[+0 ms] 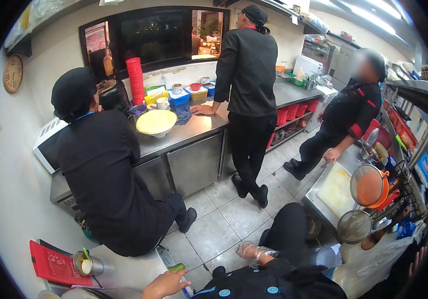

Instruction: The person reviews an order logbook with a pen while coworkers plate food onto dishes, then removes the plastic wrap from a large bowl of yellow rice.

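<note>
At the bottom of the head view, my bare left hand pinches a green piece of vegetable, which looks like cucumber. Just beneath it lies a flat device with a light-coloured edge, partly hidden by the hand. My right hand wears a loose clear plastic glove and rests near my dark-trousered leg. The glove's wrinkles and glare hide how its fingers are set. To the left of my left hand stands a metal container with a green-handled utensil inside, beside a red printed board.
A seated person is in front left. Another person leans on the steel counter, which holds a large yellow-topped bowl. A third person touches a white cutting board. Strainers hang at right.
</note>
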`<control>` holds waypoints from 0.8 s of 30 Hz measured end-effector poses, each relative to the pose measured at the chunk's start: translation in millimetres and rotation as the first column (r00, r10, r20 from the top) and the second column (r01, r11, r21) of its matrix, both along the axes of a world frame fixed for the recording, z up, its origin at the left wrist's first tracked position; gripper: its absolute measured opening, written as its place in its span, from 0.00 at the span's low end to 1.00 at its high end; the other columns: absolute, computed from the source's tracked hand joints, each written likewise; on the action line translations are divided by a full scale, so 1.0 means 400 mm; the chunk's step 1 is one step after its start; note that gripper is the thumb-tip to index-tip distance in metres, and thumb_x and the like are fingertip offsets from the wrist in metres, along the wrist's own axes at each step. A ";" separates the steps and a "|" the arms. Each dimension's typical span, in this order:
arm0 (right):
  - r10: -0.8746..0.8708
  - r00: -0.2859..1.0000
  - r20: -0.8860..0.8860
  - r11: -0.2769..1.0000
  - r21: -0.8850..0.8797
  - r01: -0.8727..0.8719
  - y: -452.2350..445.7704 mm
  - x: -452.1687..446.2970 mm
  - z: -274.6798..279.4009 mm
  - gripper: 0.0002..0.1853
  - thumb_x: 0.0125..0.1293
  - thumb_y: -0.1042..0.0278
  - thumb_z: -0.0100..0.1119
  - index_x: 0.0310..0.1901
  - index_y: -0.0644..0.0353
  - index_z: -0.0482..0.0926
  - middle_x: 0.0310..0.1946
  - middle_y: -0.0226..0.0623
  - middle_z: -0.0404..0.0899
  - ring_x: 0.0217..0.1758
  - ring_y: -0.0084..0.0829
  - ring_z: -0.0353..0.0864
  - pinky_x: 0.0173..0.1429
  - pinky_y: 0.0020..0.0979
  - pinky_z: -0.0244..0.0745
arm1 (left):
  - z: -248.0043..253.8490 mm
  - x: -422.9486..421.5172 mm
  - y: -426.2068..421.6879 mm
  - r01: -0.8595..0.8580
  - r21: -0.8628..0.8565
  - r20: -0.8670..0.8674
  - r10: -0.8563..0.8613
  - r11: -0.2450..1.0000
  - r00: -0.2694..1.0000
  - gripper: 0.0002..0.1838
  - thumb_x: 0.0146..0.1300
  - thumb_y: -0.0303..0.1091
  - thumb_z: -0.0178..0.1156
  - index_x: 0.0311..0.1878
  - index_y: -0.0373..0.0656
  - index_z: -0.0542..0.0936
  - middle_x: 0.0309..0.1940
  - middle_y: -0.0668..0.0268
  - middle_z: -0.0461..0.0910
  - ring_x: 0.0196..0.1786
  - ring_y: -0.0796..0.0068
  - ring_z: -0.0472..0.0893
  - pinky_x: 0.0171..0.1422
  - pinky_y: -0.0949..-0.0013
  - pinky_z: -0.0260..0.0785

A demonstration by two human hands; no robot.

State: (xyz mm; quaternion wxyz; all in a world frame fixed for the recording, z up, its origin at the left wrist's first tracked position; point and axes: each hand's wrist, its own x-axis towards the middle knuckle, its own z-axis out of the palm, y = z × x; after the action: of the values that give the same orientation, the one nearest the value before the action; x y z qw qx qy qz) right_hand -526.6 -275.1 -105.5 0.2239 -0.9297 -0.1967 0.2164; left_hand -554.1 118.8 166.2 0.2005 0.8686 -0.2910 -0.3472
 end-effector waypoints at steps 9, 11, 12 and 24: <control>-0.160 0.987 -0.015 0.981 0.104 0.161 -0.021 0.001 -0.088 0.10 0.56 0.60 0.48 0.25 0.55 0.75 0.27 0.44 0.77 0.31 0.44 0.76 0.35 0.43 0.69 | 0.022 0.002 0.001 -0.035 -0.005 -0.023 0.034 0.999 0.999 0.32 0.63 0.56 0.50 0.64 0.46 0.64 0.49 0.44 0.74 0.51 0.47 0.74 0.57 0.58 0.65; -0.248 0.958 -0.142 0.963 -0.142 0.228 -0.021 0.000 -0.125 0.18 0.64 0.53 0.40 0.36 0.59 0.76 0.38 0.49 0.79 0.42 0.51 0.78 0.46 0.48 0.71 | 0.029 0.001 -0.001 -0.039 0.011 -0.020 0.039 0.999 0.999 0.32 0.63 0.56 0.50 0.64 0.46 0.64 0.49 0.44 0.74 0.52 0.47 0.74 0.58 0.58 0.65; -0.260 0.959 -0.114 0.957 -0.166 0.239 -0.021 -0.004 -0.131 0.19 0.64 0.53 0.39 0.36 0.58 0.75 0.38 0.49 0.79 0.42 0.51 0.78 0.46 0.49 0.71 | 0.030 0.000 -0.002 -0.042 0.022 -0.017 0.042 0.999 0.999 0.32 0.63 0.56 0.50 0.64 0.45 0.64 0.49 0.44 0.74 0.52 0.47 0.74 0.58 0.58 0.65; -0.195 0.981 0.010 0.962 -0.191 0.193 0.017 -0.036 0.018 0.14 0.64 0.61 0.39 0.34 0.57 0.74 0.31 0.44 0.77 0.36 0.46 0.78 0.43 0.46 0.71 | 0.043 -0.001 -0.013 0.002 -0.002 -0.038 -0.002 1.000 0.999 0.31 0.63 0.54 0.50 0.65 0.46 0.63 0.50 0.44 0.74 0.51 0.46 0.74 0.57 0.58 0.65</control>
State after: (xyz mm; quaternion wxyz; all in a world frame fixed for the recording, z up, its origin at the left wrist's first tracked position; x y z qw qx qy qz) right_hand -540.9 -268.3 -98.3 0.1548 -0.9607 -0.0821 0.2153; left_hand -554.7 113.7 183.3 0.2063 0.8615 -0.2883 -0.3636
